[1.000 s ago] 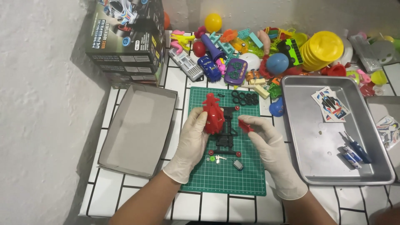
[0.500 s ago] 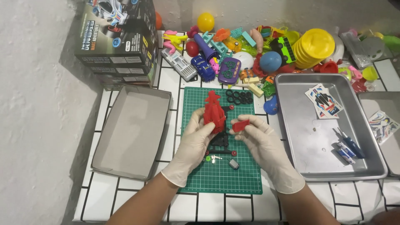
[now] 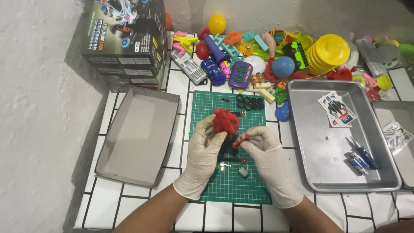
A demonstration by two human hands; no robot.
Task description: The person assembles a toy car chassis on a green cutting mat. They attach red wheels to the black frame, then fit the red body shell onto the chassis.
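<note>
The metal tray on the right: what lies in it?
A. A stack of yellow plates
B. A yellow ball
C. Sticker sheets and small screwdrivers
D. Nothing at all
C: the metal tray holds sticker sheets near its far end and small blue screwdrivers near its right wall; the yellow toys all lie outside it.

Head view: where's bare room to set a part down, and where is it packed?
Free: the middle of the metal tray, between the sticker sheet and the screwdriver; the grey box lid; the near end of the green mat. Crowded: the toy pile along the wall, and the mat centre under the left hand and right hand.
</note>
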